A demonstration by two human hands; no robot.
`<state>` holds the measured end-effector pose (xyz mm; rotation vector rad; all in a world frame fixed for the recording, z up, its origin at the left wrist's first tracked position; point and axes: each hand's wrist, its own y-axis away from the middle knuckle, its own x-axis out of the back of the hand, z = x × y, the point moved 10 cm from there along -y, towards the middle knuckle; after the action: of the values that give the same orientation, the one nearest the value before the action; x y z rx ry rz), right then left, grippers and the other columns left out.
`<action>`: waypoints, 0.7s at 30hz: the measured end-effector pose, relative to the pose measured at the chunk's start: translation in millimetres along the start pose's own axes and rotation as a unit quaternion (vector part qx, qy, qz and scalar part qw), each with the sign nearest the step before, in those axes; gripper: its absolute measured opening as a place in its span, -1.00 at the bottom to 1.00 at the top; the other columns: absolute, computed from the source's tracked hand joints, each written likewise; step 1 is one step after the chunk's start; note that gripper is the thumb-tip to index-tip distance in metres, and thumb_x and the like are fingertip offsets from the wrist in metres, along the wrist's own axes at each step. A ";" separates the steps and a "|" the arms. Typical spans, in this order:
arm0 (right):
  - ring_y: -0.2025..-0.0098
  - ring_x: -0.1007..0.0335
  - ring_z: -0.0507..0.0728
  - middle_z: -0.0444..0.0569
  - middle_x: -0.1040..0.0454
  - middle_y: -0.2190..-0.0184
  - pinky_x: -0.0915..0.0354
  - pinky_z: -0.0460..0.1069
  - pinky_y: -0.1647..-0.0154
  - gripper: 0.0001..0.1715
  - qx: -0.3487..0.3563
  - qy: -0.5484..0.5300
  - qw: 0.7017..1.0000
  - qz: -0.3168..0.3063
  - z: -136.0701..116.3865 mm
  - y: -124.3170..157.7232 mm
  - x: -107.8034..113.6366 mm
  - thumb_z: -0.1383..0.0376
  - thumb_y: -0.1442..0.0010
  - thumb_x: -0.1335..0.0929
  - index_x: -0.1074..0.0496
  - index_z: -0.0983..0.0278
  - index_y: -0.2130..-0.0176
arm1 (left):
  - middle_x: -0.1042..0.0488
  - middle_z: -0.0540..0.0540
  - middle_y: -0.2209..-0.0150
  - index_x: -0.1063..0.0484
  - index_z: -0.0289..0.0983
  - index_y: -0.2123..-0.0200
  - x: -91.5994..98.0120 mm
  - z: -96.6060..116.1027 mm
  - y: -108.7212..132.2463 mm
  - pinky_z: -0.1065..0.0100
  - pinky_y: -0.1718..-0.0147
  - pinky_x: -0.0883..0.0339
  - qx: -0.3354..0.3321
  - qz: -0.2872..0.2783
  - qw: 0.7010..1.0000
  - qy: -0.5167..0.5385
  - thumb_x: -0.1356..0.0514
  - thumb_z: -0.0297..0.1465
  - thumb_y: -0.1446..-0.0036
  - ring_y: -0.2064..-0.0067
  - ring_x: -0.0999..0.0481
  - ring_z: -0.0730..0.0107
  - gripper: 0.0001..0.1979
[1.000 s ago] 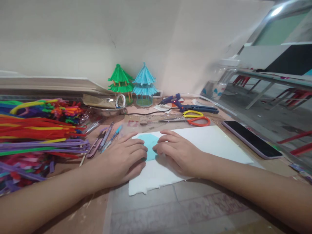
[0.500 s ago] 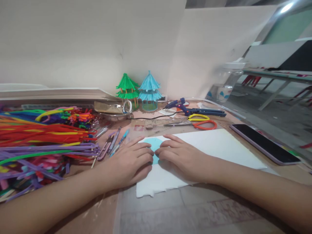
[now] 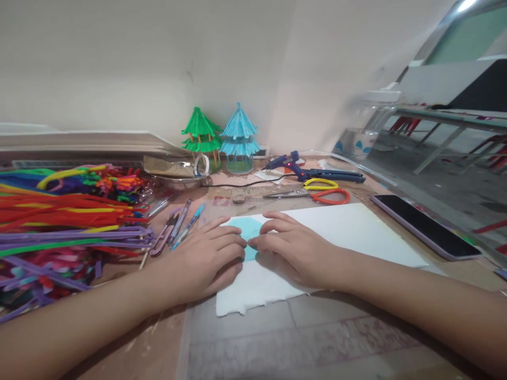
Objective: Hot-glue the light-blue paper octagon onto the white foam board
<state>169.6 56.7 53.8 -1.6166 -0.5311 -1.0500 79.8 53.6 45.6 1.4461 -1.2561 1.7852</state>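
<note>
My left hand [image 3: 204,258] and my right hand [image 3: 293,248] lie side by side on a small light-blue paper piece [image 3: 246,232], fingertips nearly meeting over it. Both sets of fingers are bent and pressed down on the blue paper, which rests on a white sheet [image 3: 348,232] with a ragged near edge. Most of the blue paper is hidden under my fingers.
A heap of coloured pipe cleaners [image 3: 59,211] fills the left. Pens and a clip [image 3: 178,224] lie beside it. At the back stand a green [image 3: 201,136] and a blue paper pagoda [image 3: 238,138], a glue gun [image 3: 291,164] and scissors [image 3: 320,194]. A phone [image 3: 425,226] lies right.
My hands have stayed pressed on the blue paper, fingers closing in slightly. The view shifted with head motion.
</note>
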 end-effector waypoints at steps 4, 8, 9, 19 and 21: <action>0.15 -0.47 0.18 0.02 -0.58 0.29 -0.37 0.22 -0.18 -0.72 -0.002 -0.012 0.999 0.033 -0.2 0.9 7.3 0.54 -0.25 -0.22 -0.39 0.25 0.15 | -0.55 -0.25 -0.08 -0.49 -0.31 -0.06 -7.1 -10.7 1.7 -0.20 -0.33 -0.12 0.033 -0.022 0.999 -0.019 -0.02 -0.31 -0.38 -0.20 -0.46 -0.01 -0.65; -0.01 -0.43 0.23 0.12 -0.52 0.09 -0.41 0.19 -0.06 -0.66 -0.069 -0.026 0.992 0.102 17.2 5.3 21.6 0.55 -0.19 -0.23 -0.32 0.22 0.10 | -0.26 -0.26 -0.39 -0.24 -0.30 -0.37 -23.9 -26.8 5.2 -0.32 -0.36 0.04 0.070 -0.087 0.994 -0.019 0.01 -0.19 -0.41 -0.45 -0.09 -0.24 -0.44; -0.03 -0.43 0.24 0.13 -0.50 0.07 -0.40 0.18 -0.06 -0.67 -0.096 -0.037 0.988 0.116 24.9 7.0 24.0 0.53 -0.21 -0.24 -0.31 0.21 0.09 | -0.22 -0.23 -0.41 -0.20 -0.29 -0.39 -27.0 -27.8 5.6 -0.28 -0.39 0.07 0.070 -0.103 0.992 -0.010 0.03 -0.19 -0.42 -0.47 -0.05 -0.20 -0.43; 0.00 -0.45 0.21 0.07 -0.52 0.07 -0.38 0.11 0.01 -0.76 -0.283 -0.147 0.940 0.123 74.6 21.7 14.7 0.39 -0.22 -0.23 -0.31 0.22 0.09 | -0.16 -0.24 -0.43 -0.12 -0.30 -0.43 -27.6 -2.3 1.1 0.07 -0.38 -0.11 0.016 -0.138 0.990 0.021 0.08 -0.18 -0.45 -0.42 -0.23 0.06 -0.41; 0.00 -0.45 0.20 0.07 -0.52 0.07 -0.38 0.10 0.04 -0.76 -0.283 -0.154 0.940 0.116 73.4 20.9 13.2 0.37 -0.23 -0.23 -0.32 0.22 0.08 | -0.12 -0.30 -0.44 -0.07 -0.36 -0.44 -30.8 -12.1 1.2 0.03 -0.38 -0.11 0.049 -0.142 0.989 0.009 0.12 -0.14 -0.46 -0.43 -0.20 0.01 -0.37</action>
<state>219.0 116.3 51.8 -2.3149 -0.2323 -0.8126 82.3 68.6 16.1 1.5707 -0.9118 1.6815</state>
